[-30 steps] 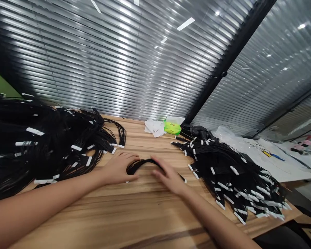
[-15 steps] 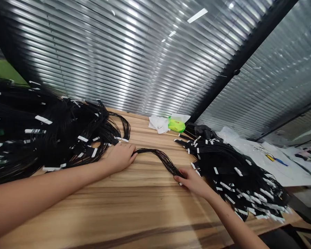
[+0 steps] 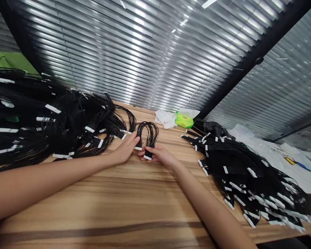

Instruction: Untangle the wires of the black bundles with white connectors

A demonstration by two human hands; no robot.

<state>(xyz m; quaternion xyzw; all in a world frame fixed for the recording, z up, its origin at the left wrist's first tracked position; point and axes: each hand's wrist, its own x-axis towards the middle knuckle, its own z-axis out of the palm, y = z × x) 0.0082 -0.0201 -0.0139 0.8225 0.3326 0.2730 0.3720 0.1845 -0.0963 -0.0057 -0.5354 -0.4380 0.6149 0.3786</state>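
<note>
Slatted metal blinds (image 3: 134,52) behind glass, black window frame (image 3: 248,69), ceiling lights reflected; wood-grain tabletop (image 3: 93,207).

A long wooden table (image 3: 93,207) with a striped, honey-brown grain runs across the room beneath the window blinds. On its left side lies a large, tangled heap of thin black wires (image 3: 49,117), dotted with white-tipped flat ends. A second heap of the same black wires (image 3: 243,180) fans out across the right side, its white tips spilling toward the table's near edge. At the far edge, between the heaps, sit crumpled white tissue (image 3: 166,119) and a bright green packet (image 3: 184,121), with a dark, crumpled plastic bag (image 3: 212,128) just beside them.
</note>
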